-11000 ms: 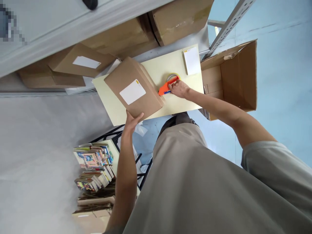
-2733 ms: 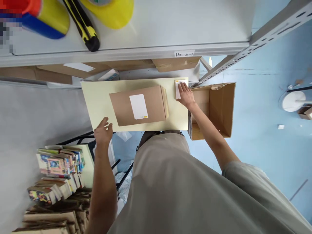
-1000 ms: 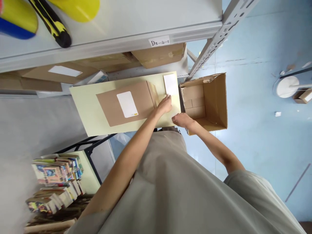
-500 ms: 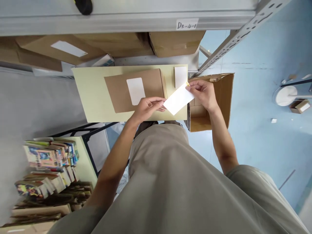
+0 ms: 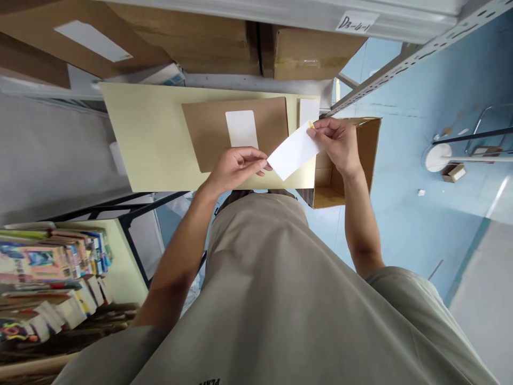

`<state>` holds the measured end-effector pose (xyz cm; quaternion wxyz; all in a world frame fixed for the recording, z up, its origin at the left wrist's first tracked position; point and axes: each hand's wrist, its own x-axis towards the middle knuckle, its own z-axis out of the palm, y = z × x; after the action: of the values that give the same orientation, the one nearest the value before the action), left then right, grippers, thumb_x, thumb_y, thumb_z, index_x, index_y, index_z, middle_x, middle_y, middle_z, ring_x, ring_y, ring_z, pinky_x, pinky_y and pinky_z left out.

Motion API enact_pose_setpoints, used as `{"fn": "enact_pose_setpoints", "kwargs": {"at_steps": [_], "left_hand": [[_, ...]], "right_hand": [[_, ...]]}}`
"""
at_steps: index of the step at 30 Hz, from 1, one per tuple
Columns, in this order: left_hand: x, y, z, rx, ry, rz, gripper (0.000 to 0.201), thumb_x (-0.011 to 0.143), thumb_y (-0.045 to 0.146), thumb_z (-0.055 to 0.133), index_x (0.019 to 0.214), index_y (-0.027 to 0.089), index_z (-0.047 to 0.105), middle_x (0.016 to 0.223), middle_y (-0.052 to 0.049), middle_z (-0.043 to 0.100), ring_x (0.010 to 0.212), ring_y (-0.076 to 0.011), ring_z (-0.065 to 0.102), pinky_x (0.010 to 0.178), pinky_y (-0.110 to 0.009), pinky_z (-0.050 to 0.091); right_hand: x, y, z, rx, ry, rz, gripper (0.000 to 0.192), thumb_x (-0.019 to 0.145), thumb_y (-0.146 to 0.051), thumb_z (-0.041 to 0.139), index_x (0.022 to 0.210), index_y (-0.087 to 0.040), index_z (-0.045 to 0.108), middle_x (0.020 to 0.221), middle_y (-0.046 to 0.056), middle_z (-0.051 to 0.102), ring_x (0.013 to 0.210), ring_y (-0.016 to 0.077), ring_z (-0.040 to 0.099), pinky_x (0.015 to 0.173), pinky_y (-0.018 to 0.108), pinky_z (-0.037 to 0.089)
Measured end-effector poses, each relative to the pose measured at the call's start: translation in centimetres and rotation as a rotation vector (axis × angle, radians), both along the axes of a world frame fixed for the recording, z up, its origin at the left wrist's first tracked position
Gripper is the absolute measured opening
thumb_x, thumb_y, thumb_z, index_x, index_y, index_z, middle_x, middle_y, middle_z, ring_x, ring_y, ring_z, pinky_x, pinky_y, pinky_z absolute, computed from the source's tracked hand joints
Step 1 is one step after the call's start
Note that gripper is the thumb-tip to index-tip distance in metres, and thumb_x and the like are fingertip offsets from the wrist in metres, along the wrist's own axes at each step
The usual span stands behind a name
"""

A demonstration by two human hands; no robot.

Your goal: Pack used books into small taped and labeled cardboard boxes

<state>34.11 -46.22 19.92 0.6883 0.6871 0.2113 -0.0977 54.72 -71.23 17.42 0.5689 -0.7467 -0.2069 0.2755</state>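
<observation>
A blank white paper slip (image 5: 294, 151) with a small yellow mark at its upper right corner is held tilted between my two hands. My right hand (image 5: 336, 140) pinches that marked corner between thumb and fingers. At the slip's left corner, the thumb and fingertips of my left hand (image 5: 240, 167) close on the edge. Beneath lies a brown cardboard mailer (image 5: 208, 125) bearing a white label (image 5: 241, 128) with rounded corners. Another white paper piece (image 5: 309, 109), perhaps a stack, rests at the right end of the pale yellow table (image 5: 148, 133).
An open cardboard box (image 5: 366, 152) stands right of the table. Behind, a grey metal shelf (image 5: 256, 16) marked D3-4-1 holds brown cartons (image 5: 316, 53). At lower left, several books and magazines (image 5: 60, 256) are piled on another table. A white round base (image 5: 437, 158) stands on the blue floor.
The camera view has shifted, so the shelf and table sit higher in the picture. Both hands keep hold of the slip, which has barely changed its tilt.
</observation>
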Motion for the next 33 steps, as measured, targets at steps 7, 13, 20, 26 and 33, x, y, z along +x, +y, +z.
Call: {"fn": "enact_pose_setpoints", "kwargs": {"at_steps": [7, 13, 20, 26, 33], "left_hand": [[-3.2, 4.3, -0.5, -0.084, -0.058, 0.017, 0.05, 0.093, 0.062, 0.092, 0.107, 0.015, 0.084, 0.104, -0.011, 0.086, 0.107, -0.0317, 0.088, 0.095, -0.046, 0.077], [-6.5, 8.7, -0.9, -0.134, -0.109, 0.071, 0.039, 0.088, 0.053, 0.096, 0.095, 0.016, 0.084, 0.093, -0.009, 0.084, 0.095, -0.0299, 0.088, 0.086, -0.042, 0.078], [-10.7, 12.8, -2.3, -0.132, -0.177, 0.117, 0.035, 0.089, 0.052, 0.09, 0.094, 0.018, 0.085, 0.092, -0.006, 0.083, 0.087, -0.0252, 0.085, 0.078, -0.037, 0.075], [-13.9, 15.3, -2.9, -0.094, -0.198, 0.128, 0.035, 0.095, 0.054, 0.087, 0.101, 0.019, 0.084, 0.094, -0.006, 0.084, 0.085, -0.0225, 0.084, 0.079, -0.035, 0.073], [-15.9, 17.2, -2.4, -0.012, -0.22, 0.111, 0.027, 0.097, 0.047, 0.083, 0.099, 0.02, 0.082, 0.095, -0.006, 0.084, 0.089, -0.0226, 0.082, 0.082, -0.033, 0.069]], "right_hand": [[-3.5, 4.3, 2.0, -0.052, -0.049, 0.018, 0.041, 0.1, -0.062, 0.09, 0.11, -0.023, 0.082, 0.101, 0.004, 0.084, 0.101, 0.0247, 0.084, 0.079, 0.037, 0.073], [-6.5, 9.3, 2.0, -0.127, -0.122, 0.051, 0.048, 0.1, -0.07, 0.087, 0.111, -0.024, 0.082, 0.101, 0.004, 0.084, 0.101, 0.0239, 0.084, 0.087, 0.039, 0.073], [-13.8, 16.0, 1.9, -0.289, -0.37, 0.095, 0.038, 0.109, -0.059, 0.079, 0.129, -0.028, 0.08, 0.134, 0.01, 0.08, 0.127, 0.0301, 0.079, 0.115, 0.052, 0.067], [-22.3, 20.6, 6.2, -0.237, -0.185, 0.2, 0.038, 0.113, -0.06, 0.073, 0.123, -0.026, 0.084, 0.122, 0.008, 0.085, 0.112, 0.0239, 0.083, 0.108, 0.045, 0.071], [-25.5, 24.2, 5.5, -0.255, -0.053, 0.154, 0.041, 0.107, -0.065, 0.079, 0.108, -0.025, 0.085, 0.109, 0.007, 0.086, 0.103, 0.0236, 0.084, 0.103, 0.044, 0.071]]}}
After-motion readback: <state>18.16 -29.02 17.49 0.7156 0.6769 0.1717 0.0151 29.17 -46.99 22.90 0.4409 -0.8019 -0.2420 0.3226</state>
